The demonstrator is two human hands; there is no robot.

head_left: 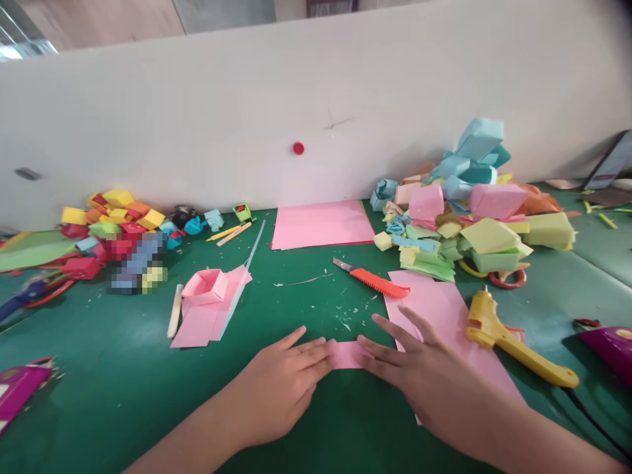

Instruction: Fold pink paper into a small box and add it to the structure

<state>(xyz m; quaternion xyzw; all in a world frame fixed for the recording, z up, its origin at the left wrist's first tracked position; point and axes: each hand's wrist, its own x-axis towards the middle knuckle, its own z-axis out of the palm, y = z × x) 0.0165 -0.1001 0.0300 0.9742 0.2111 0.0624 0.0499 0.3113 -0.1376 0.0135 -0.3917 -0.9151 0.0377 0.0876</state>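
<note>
Head view, centre: pink strip flat on tabletop.
Left hand: palm down, grip open, touching left end.
Right hand: palm down, grip spread wider, touching right end.

A small strip of plain pink paper lies flat on the green tabletop, its long edges running crosswise. Fingertips of the left hand and right hand cover its two ends (its full length is hidden), leaving the middle exposed.
</note>
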